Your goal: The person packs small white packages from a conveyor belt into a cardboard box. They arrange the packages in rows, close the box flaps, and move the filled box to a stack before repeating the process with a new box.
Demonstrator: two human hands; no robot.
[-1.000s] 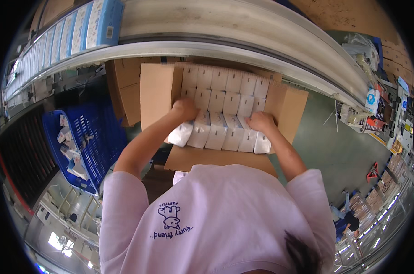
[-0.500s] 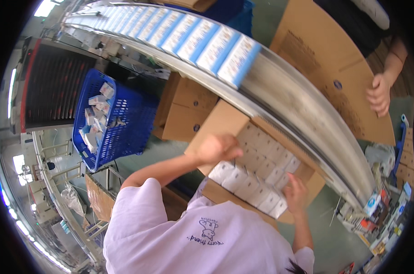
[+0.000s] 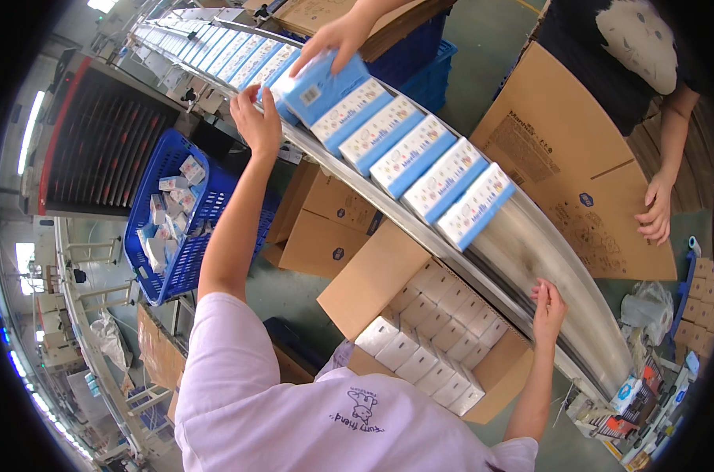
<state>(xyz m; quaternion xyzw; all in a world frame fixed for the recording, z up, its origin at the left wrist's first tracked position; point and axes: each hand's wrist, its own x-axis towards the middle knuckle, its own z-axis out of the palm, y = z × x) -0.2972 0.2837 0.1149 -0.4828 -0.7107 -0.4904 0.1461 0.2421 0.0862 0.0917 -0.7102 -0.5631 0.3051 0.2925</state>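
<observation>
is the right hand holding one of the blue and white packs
No, the right hand is empty, its fingers loosely curled at the bare stretch of the conveyor, apart from the nearest of the blue-and-white packs.

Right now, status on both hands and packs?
Left hand open beside blue-white rectangular packs. Right hand empty near grey metal conveyor. Another person's hand on one pack.

Bright, lights (image 3: 31,132) glaring left — edges bowed, black-rimmed

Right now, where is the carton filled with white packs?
In the head view, the carton sits low, right of centre, between the pale shirt and the conveyor.
</observation>
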